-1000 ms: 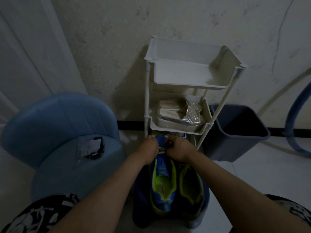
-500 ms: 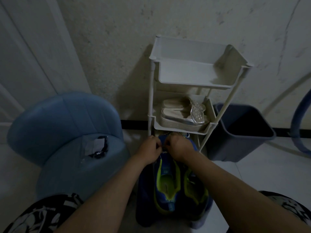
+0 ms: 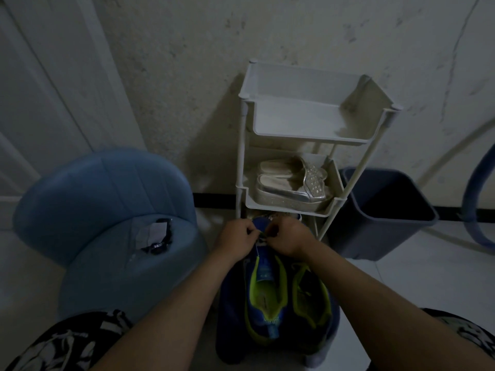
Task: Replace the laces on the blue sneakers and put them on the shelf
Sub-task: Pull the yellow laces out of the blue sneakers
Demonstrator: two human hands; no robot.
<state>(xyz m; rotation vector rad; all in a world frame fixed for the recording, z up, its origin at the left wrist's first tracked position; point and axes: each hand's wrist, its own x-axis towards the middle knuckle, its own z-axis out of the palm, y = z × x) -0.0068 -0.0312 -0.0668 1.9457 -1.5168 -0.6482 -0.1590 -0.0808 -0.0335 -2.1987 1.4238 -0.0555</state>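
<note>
Lacing's being done at the toe of the left blue sneaker (image 3: pixel 263 290) — lace pinched by left hand (image 3: pixel 235 238) and right hand (image 3: pixel 288 238) together — next eyelet needs threading.

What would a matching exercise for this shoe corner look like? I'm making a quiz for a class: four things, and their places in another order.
Things:
1. silver sandals
2. blue sneakers
3. dark bin
4. blue chair

Places:
A. floor, right of the shelf
B. under both hands
C. left of the shelf
D. middle shelf tier

Pairs: 1-D, 2-B, 3-A, 4-C
</note>
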